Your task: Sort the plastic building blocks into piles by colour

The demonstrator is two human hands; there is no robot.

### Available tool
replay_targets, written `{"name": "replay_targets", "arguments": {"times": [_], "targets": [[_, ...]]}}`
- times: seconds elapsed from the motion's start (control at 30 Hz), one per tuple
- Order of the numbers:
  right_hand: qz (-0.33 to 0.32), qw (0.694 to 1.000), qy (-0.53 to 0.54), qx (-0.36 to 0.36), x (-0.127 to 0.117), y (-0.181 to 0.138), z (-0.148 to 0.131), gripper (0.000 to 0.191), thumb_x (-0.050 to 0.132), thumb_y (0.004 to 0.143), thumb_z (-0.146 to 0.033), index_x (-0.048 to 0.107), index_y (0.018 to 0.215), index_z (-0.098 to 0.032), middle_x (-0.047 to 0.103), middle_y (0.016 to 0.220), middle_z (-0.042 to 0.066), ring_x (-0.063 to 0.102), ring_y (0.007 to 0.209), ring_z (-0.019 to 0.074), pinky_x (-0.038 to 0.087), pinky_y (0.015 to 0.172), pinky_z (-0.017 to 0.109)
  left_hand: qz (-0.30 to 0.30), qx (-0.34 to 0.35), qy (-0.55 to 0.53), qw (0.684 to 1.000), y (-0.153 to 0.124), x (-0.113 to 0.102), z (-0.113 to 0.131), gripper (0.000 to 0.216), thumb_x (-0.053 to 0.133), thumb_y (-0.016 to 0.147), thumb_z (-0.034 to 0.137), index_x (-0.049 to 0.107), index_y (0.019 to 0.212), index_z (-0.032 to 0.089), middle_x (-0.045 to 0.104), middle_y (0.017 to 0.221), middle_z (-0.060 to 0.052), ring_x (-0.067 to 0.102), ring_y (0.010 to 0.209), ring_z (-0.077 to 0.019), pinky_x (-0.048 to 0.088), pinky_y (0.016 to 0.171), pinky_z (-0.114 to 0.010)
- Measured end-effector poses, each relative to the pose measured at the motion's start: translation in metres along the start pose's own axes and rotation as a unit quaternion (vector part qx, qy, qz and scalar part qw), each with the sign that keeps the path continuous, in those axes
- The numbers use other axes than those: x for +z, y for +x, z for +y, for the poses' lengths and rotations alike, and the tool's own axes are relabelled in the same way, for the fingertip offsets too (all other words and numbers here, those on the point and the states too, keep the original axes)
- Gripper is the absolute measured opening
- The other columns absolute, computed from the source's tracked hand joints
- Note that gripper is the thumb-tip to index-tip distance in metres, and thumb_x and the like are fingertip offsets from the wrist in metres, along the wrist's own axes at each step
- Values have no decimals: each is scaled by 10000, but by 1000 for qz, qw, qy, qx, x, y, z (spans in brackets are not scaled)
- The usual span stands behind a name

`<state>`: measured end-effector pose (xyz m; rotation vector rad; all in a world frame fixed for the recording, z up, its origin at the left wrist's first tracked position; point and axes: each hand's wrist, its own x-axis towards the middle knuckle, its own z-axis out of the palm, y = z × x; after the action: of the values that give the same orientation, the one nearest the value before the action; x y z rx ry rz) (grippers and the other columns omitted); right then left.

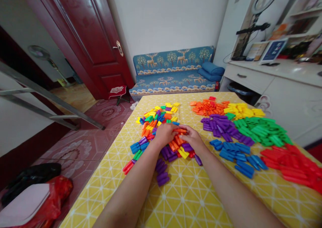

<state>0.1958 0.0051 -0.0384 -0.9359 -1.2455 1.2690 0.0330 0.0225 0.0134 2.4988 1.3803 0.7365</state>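
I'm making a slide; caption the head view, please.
Left hand and right hand at orange pieces on a yellow tablecloth, single-colour piles to the right.

A bare lane of cloth (191, 119) ran between the mixed pile (152, 115) and the orange heap (208, 107), its near end barred by the right hand (193, 139), while open cloth between the forearms (221, 179) met loose purple pieces (162, 172) and, seemingly, crowded pieces beneath the left hand (164, 134).

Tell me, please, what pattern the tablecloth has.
The tablecloth has white lines forming triangles on yellow; the head view shows it best.
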Motion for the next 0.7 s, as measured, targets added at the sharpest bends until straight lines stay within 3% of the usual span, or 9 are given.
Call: {"name": "replay_targets", "arguments": {"times": [0.13,0.27,0.43,0.5,0.6,0.7], "targets": [[64,995,76,13,1,-1,-6,366,730,658,-334,646,991,-210,707,953,33,666,845,213,530,781,351,49,-25,-60,997,-2,1,-3,267,551,854,298,687,1075,237,722,898,-66,655,823,-221,489,739,-306],[40,996,80,8,1,-4,-10,332,726,695,-421,645,931,-202,699,857,23,646,728,176,521,669,300,36,-29,-182,982,-1,4,-11,348,636,798,390,668,1064,168,695,739,-33,608,615,-159,447,580,-248],[141,987,82,6,-4,-3,-8,323,717,679,-482,593,787,-203,655,715,0,591,609,159,503,575,298,39,-51,-225,972,0,7,-21,324,639,795,410,711,963,141,729,850,-65,644,721,-182,486,652,-272],[147,988,45,-2,-5,-1,-4,327,707,685,-486,598,819,-209,664,770,12,598,645,174,514,598,320,55,-54,-211,974,-1,4,-24,316,615,817,393,714,998,154,732,905,-70,657,790,-203,506,721,-305],[121,992,-25,-31,-4,3,0,428,719,676,-473,621,1000,-211,673,963,51,630,829,213,525,753,371,74,-10,-207,976,-2,1,-23,306,613,828,357,699,1065,185,707,1045,-82,642,974,-227,490,883,-350],[113,992,-45,-42,-1,5,0,501,711,687,-486,621,1085,-194,662,1064,83,615,992,234,475,912,405,94,-12,-260,961,-2,0,-18,342,645,804,394,693,1075,191,679,1114,-96,627,1017,-233,486,909,-360]]}}
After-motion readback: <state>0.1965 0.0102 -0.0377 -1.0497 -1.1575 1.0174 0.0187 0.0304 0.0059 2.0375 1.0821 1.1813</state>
